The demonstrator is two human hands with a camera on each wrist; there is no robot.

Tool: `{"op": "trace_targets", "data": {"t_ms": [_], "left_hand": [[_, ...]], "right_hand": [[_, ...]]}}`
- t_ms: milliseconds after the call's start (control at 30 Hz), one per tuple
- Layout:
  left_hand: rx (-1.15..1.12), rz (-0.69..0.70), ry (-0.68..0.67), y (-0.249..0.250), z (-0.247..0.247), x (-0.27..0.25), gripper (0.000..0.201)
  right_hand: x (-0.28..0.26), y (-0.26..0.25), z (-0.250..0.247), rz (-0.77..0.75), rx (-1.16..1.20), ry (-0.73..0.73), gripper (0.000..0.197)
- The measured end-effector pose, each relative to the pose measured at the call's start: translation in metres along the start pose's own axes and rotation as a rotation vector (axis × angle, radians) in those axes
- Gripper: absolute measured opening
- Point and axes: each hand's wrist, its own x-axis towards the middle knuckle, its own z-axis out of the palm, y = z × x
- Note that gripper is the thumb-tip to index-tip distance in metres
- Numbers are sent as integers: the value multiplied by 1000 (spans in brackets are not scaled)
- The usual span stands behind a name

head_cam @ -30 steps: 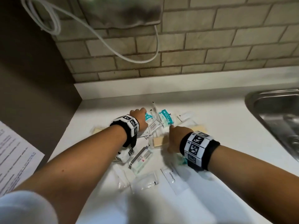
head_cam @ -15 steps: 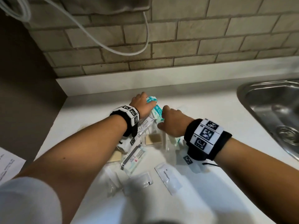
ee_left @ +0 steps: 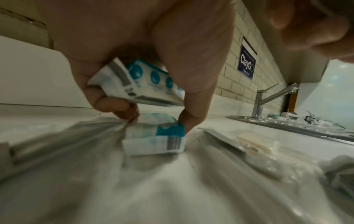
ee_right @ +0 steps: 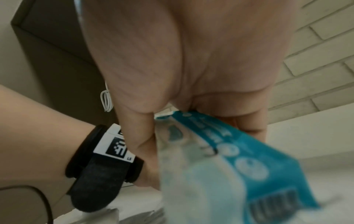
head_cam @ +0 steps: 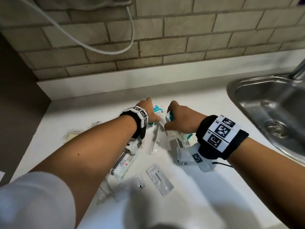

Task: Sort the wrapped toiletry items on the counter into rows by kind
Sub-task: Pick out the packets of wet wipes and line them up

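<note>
Wrapped toiletry items lie in a loose heap on the white counter (head_cam: 206, 113). My left hand (head_cam: 149, 111) holds one teal-and-white packet (ee_left: 145, 84) against the palm, while its fingertips (ee_left: 186, 122) pinch a second teal packet (ee_left: 159, 139) lying on the counter. My right hand (head_cam: 177, 119) grips another teal-and-white packet (ee_right: 226, 159) between thumb and fingers, just right of the left hand. A white toothpaste sachet (head_cam: 159, 179), a boxed item (head_cam: 123, 164) and clear pouches (head_cam: 130, 184) lie nearer me, and cream soap bars (head_cam: 72, 135) sit at left.
A steel sink (head_cam: 272, 109) with a tap (ee_left: 268, 98) takes up the right side. The tiled wall (head_cam: 165, 47) and a white cable (head_cam: 107, 48) run behind the counter. A dark panel (head_cam: 19, 90) borders the counter at left.
Both hands have moved to the back of the heap and come closer together. The left hand has taken up a teal packet and the right hand now grips one too.
</note>
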Motion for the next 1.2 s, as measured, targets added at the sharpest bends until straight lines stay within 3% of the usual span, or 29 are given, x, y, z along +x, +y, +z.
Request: {"op": "trace_targets", "data": {"t_ms": [233, 367, 467, 500, 567, 600, 667, 767, 800, 867, 933, 1000, 1200], "left_hand": [[-329, 77, 113, -3, -28, -42, 62], [-272, 130, 129, -15, -60, -76, 65], [-199, 135, 79, -28, -71, -102, 52], [-183, 134, 61, -34, -69, -112, 49], [-155, 125, 29, -44, -64, -125, 47], [-133, 111, 7, -48, -58, -131, 47], [-43, 47, -58, -59, -47, -140, 46], [35, -74, -172, -73, -31, -151, 53], [40, -85, -190, -77, -27, -155, 57], [28, -76, -211, -81, -19, -163, 72], [1, -77, -251, -80, -13, -171, 94], [24, -79, -270, -77, -9, -175, 104], [40, -2, -150, -79, -27, -166, 64]], "right_hand": [[-9, 17, 10, 78, -32, 15, 54], [-9, 19, 22, 218, -154, 1, 52], [-5, 23, 35, 293, -244, -68, 37], [2, 30, 43, 298, -284, -83, 43], [15, 40, 54, 267, -394, -94, 64], [20, 43, 57, 245, -401, -114, 62], [1, 21, 50, 218, -344, -105, 27], [-13, -4, 42, 132, -268, -21, 16], [-13, -8, 41, 119, -230, -3, 20], [-10, -19, 36, 67, -169, 21, 46], [-11, -31, 30, -24, -100, 57, 52], [-12, -40, 26, -111, -52, 107, 54], [-22, -50, 19, -211, 50, 136, 58]]}}
